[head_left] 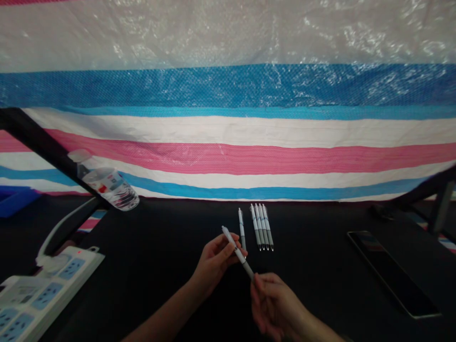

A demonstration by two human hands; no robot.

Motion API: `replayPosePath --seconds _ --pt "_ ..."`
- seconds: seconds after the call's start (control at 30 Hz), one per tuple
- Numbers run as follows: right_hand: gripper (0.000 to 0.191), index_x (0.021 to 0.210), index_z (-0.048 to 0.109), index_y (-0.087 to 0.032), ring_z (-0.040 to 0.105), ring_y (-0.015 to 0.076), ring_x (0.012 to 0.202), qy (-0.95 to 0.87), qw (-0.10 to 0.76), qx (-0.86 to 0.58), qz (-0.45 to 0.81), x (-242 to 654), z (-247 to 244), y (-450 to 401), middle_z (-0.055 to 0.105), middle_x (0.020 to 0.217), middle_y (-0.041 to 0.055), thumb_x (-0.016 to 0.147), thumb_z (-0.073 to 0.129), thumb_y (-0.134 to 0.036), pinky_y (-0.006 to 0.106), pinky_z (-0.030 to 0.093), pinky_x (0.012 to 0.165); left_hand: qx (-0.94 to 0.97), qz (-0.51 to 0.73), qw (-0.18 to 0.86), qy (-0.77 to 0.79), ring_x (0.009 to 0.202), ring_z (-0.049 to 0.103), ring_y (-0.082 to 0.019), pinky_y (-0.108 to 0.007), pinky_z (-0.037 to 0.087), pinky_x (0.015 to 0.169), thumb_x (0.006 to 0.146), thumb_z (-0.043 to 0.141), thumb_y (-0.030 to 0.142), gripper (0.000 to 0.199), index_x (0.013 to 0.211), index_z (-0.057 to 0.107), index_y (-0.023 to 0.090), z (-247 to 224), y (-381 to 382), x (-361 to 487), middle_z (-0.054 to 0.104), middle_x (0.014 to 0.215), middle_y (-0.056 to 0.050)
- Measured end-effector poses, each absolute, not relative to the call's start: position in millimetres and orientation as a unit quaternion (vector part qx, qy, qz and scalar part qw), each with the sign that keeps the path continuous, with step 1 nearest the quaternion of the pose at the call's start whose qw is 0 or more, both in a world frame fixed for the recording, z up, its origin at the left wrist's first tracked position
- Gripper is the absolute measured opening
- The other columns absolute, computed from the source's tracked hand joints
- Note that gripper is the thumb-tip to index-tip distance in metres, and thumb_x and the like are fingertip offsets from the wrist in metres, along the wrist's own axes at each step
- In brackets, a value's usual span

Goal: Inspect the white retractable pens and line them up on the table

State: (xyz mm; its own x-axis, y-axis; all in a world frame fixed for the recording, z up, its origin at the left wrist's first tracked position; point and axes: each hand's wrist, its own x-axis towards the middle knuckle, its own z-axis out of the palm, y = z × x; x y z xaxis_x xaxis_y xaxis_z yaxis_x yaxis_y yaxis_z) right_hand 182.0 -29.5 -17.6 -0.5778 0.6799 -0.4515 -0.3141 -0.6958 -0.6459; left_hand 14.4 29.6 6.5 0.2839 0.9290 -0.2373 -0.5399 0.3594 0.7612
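My pen (240,255) slants, its long axis running from the white end, far and left, to the grey end, near and right, above the black table (320,256). My left hand (213,259) reaches forward, fingers bent, holding the white barrel; my right hand (274,299) curls inward, pinching the grey end.

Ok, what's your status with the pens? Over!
Left fingers, right fingers: both on one tilted pen. Possibly in the way: lone pen just beyond left fingers. Four pens beside that.
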Motion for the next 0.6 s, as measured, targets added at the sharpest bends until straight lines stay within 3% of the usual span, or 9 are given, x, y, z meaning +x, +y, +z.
replayPosePath --seconds 0.13,0.23,0.4,0.6 --pt "0.062 0.074 0.056 -0.014 0.042 0.0071 0.023 -0.300 0.277 -0.370 0.835 184 -14 -28 0.061 0.046 0.0032 0.077 0.054 -0.076 0.015 0.020 0.026 0.295 0.492 0.731 0.370 0.076 0.071 -0.020 -0.033 0.056 0.075 0.073 0.083 0.033 0.032 0.097 0.074 0.014 7 31 15 0.068 0.083 -0.005" --pt "0.068 0.090 0.061 -0.011 0.045 0.0066 0.028 -0.401 0.289 -0.411 0.766 185 -8 -27 0.062 0.053 0.0017 0.082 0.046 -0.077 0.015 0.025 0.029 0.339 0.488 0.693 0.408 0.071 0.071 -0.019 -0.031 0.056 0.071 0.075 0.081 0.033 0.040 0.109 0.071 0.014 10 31 14 0.069 0.085 -0.005" --pt "0.064 0.104 0.061 -0.010 0.043 0.0058 0.031 -0.483 0.291 -0.459 0.686 185 -6 -28 0.058 0.055 -0.0022 0.090 0.042 -0.070 0.016 0.022 0.031 0.384 0.477 0.669 0.420 0.064 0.071 -0.019 -0.030 0.057 0.061 0.074 0.080 0.030 0.076 0.142 0.045 0.025 17 31 13 0.069 0.079 0.000" --pt "0.055 0.102 0.064 -0.012 0.041 0.0055 0.034 -0.530 0.310 -0.485 0.623 187 -5 -27 0.055 0.055 -0.0036 0.094 0.043 -0.063 0.018 0.023 0.034 0.404 0.454 0.673 0.422 0.064 0.072 -0.021 -0.032 0.059 0.060 0.073 0.080 0.029 0.057 0.123 0.055 0.021 16 31 13 0.067 0.078 0.000"
